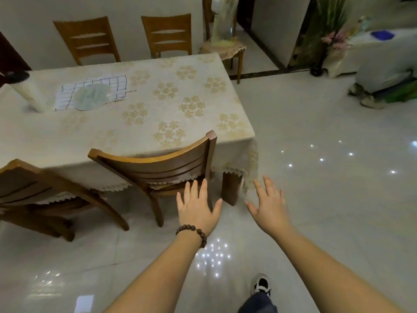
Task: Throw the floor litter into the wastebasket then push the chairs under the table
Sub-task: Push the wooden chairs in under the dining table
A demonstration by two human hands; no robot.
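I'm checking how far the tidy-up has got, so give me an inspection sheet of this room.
Surface: glossy tiled floor; no litter seen.
Job's things: near chair and left chair stand at the table, seats partly under its cloth; two far chairs at the opposite side; wastebasket not seen.
Clutter: checked cloth and roll on table.
Grippers: left hand and right hand open, holding nothing.
Cables: nothing seen.
Surroundings: flowers, draped furniture.

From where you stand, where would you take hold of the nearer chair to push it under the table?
Probably by the curved top rail of the chair, from behind. Its back faces you and the seat already points at the table; both hands are open and free.
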